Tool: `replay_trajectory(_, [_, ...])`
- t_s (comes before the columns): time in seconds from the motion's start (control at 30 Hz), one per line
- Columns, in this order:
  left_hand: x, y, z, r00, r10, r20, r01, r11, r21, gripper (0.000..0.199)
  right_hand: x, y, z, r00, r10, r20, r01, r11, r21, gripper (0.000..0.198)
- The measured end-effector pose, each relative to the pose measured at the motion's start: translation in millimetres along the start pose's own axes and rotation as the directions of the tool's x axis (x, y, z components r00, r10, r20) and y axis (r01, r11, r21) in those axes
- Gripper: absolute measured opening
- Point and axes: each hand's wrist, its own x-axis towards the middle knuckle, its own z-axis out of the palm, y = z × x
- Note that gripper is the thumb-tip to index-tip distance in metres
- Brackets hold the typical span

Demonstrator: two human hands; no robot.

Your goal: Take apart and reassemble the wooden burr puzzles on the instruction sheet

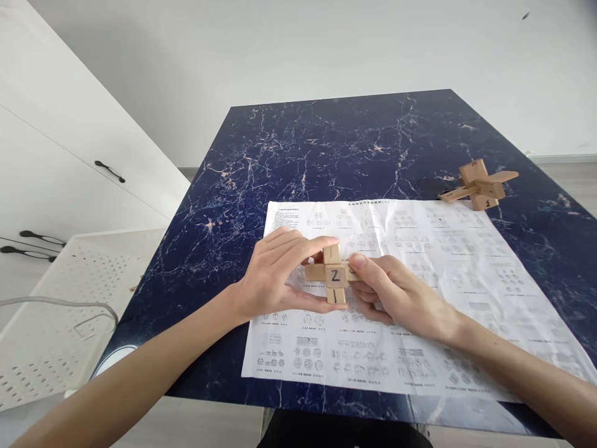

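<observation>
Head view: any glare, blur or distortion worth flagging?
Head view: pale sheen at the near right edge of the table; small print on the paper sheet too soft to read; inked 2 on the held wooden puzzle reads clearly; table sides splay toward the camera, wide-angle style.

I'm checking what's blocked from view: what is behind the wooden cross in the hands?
The printed sheet lies behind the wooden cross, with small diagrams visible around it. The part directly behind the cross, left hand and right hand is covered.
</observation>
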Motion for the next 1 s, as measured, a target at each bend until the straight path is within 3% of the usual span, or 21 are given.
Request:
replay_trajectory(0.13, [-3, -2, 0, 0.995, -0.061, 0.082, 0.068, 0.995, -0.077, 0.067, 1, 2, 1, 0.986, -0.121, -0.114, 0.099, 0.978, -0.181, 0.063])
replay_trajectory(0.27, [-7, -2, 2, 0.981, -0.128, 0.144, 0.147, 0.98, -0.136, 0.069, 2, 3, 0, 0.943, -0.274, -0.187, 0.192, 0.91, -0.367, 0.06])
replay_trajectory(0.5, [-7, -1, 6, 0.957, -0.186, 0.225, 0.221, 0.965, -0.142, 0.066, 7, 6, -7, 0.879, -0.441, -0.18, 0.285, 0.79, -0.543, 0.049])
replay_trajectory(0.67, [-7, -2, 4, 0.931, -0.238, 0.277, 0.284, 0.948, -0.14, 0.07, 11, 10, -10, 0.883, -0.433, -0.184, 0.255, 0.769, -0.587, 0.046])
replay_trajectory(0.87, [-9, -4, 4, 0.906, -0.288, 0.309, 0.335, 0.936, -0.11, 0.072, 19, 12, -10, 0.928, -0.294, -0.228, 0.119, 0.816, -0.566, 0.053])
replay_trajectory(1.0, [-11, -7, 6, 0.878, -0.365, 0.31, 0.409, 0.908, -0.09, 0.084, 13, 7, -17, 0.899, -0.298, -0.32, 0.053, 0.801, -0.597, 0.055])
